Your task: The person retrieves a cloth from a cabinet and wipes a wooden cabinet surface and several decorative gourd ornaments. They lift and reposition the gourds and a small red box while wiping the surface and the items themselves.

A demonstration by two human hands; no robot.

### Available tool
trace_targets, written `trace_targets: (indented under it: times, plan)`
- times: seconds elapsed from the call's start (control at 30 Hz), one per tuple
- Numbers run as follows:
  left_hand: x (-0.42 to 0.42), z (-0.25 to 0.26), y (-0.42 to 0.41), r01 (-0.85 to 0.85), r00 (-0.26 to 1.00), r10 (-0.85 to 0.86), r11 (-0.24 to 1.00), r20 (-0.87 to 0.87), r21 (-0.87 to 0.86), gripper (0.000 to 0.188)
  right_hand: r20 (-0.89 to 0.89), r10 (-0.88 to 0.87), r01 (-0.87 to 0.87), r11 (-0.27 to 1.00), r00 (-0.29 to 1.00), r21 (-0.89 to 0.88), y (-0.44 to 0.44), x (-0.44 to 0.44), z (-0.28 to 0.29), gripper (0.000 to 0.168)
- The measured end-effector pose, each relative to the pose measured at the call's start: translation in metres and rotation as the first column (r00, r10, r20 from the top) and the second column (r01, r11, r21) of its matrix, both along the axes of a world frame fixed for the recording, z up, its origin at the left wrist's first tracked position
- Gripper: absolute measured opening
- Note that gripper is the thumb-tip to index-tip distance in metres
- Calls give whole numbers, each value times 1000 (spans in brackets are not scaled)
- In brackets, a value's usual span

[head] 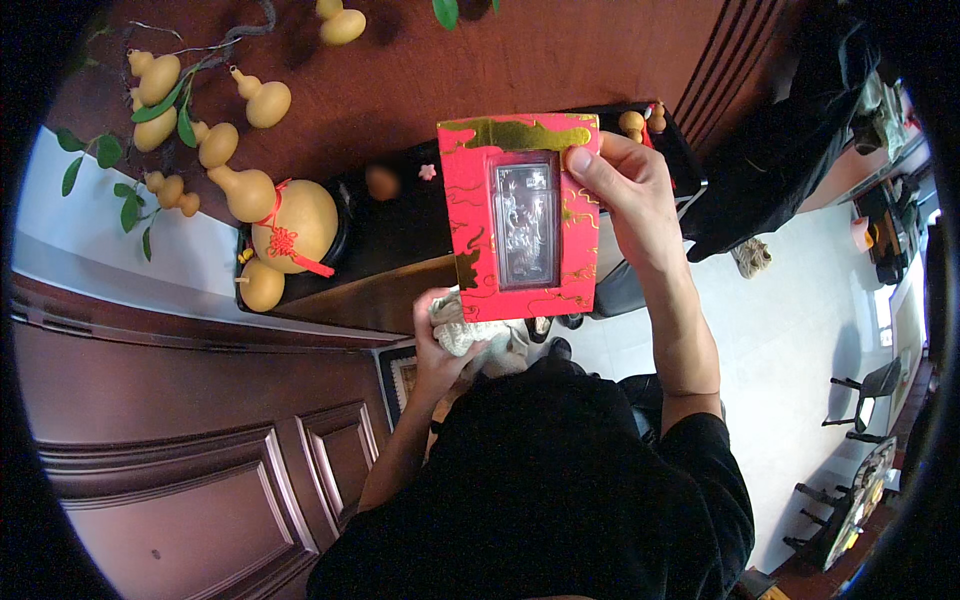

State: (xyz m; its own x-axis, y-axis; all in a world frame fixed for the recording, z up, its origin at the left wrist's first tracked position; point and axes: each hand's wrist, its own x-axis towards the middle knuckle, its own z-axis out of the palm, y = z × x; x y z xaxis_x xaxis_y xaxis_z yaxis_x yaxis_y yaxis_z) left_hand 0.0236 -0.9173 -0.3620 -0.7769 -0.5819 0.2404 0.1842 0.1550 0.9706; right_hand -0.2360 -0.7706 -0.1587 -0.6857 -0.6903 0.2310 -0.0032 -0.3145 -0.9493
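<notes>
My right hand (pixel 626 195) grips the right edge of a red and gold card (pixel 581 277), thumb on its front. A clear plastic case with a silver-coloured embossed bar (pixel 527 225) sits in the middle of the card. Lower and to the left, my left hand (pixel 439 345) is closed around a crumpled whitish cloth (pixel 472 330). Behind the card is a dark shelf top (pixel 390 232). A large gourd (pixel 304 225) with a red knotted cord stands at its left end, with a smaller gourd (pixel 262 285) beside it. A small pink flower-shaped piece (pixel 427 172) lies near the card.
More gourds (pixel 268 103) hang on a leafy branch at the upper left. Small gourd ornaments (pixel 632 124) stand at the shelf's right end. A brown panelled door (pixel 187 510) is at the lower left. A chair (pixel 874 382) and a table (pixel 859 510) stand far right.
</notes>
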Motion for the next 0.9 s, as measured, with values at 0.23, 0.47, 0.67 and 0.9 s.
trace_targets:
  times: [0.23, 0.47, 0.67, 0.9]
  plan:
    - [-1, -3, -3, 4, 1000, -4, 998, 8, -65, 93, 18, -13, 13, 1000, 1000, 7, -1, 1, 1, 27]
    - [-2, -1, -5, 8, 1000, -7, 997, 17, -77, 95, 8, -28, 28, 1000, 1000, 5, -1, 1, 2, 30]
    - [-2, -1, -4, 0, 999, 3, 998, 45, -68, 95, 25, -19, 18, 1000, 1000, 8, -3, -2, 1, 33]
    - [-1, -1, -5, 4, 999, 1, 996, 54, -87, 97, 131, 18, -22, 999, 991, 29, -3, -12, -15, 34]
